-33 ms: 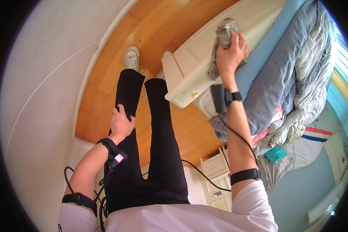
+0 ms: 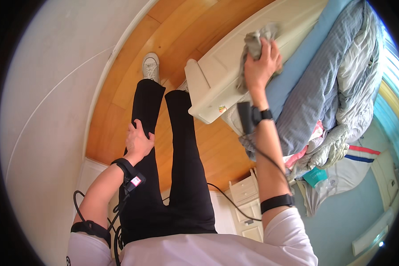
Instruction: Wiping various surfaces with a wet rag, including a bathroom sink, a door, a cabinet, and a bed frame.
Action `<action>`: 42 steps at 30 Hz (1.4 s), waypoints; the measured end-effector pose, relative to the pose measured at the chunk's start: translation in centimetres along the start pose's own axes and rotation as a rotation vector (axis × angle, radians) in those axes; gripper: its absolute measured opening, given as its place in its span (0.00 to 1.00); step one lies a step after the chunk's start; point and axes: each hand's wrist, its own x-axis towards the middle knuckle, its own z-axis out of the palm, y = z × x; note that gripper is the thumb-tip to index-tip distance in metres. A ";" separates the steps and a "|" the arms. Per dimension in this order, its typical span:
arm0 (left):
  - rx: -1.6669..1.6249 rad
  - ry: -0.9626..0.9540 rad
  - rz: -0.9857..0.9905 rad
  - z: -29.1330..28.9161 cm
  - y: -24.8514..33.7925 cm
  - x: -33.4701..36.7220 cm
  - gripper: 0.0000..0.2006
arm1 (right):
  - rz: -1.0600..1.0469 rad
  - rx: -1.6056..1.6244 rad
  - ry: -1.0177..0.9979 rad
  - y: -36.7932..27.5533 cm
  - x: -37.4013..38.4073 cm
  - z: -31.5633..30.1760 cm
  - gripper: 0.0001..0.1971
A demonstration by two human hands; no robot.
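My right hand is closed over a crumpled grey-beige cloth, which lies against the top of a cream bed end board. Part of the cloth hangs down toward the board's near side, and its far end is blurred. Beside that hand runs the blue edge of the mattress. My left hand rests on the black trousers near my knee, fingers apart and holding nothing.
A striped grey-blue quilt and rumpled bedding lie on the bed at right. Below are a teal packet and a white drawer cabinet. A pale wall borders the wooden floor. A black cable crosses near my right arm.
My right hand and forearm have shifted slightly left with the cloth along the board. The cloth's far end has swung a little to the right. My left hand stays on my leg.
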 end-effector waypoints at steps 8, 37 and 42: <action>-0.028 -0.010 0.008 -1.2 1.2 0.5 0.31 | 0.135 0.110 -0.091 -6.3 -14.9 -2.2 0.25; -0.640 -0.117 0.553 2.0 11.9 15.9 0.23 | -0.228 -0.308 -0.152 5.4 3.2 0.2 0.13; -0.765 -0.288 0.522 5.5 14.9 19.0 0.22 | -0.249 -0.336 -0.184 6.7 3.3 -0.8 0.13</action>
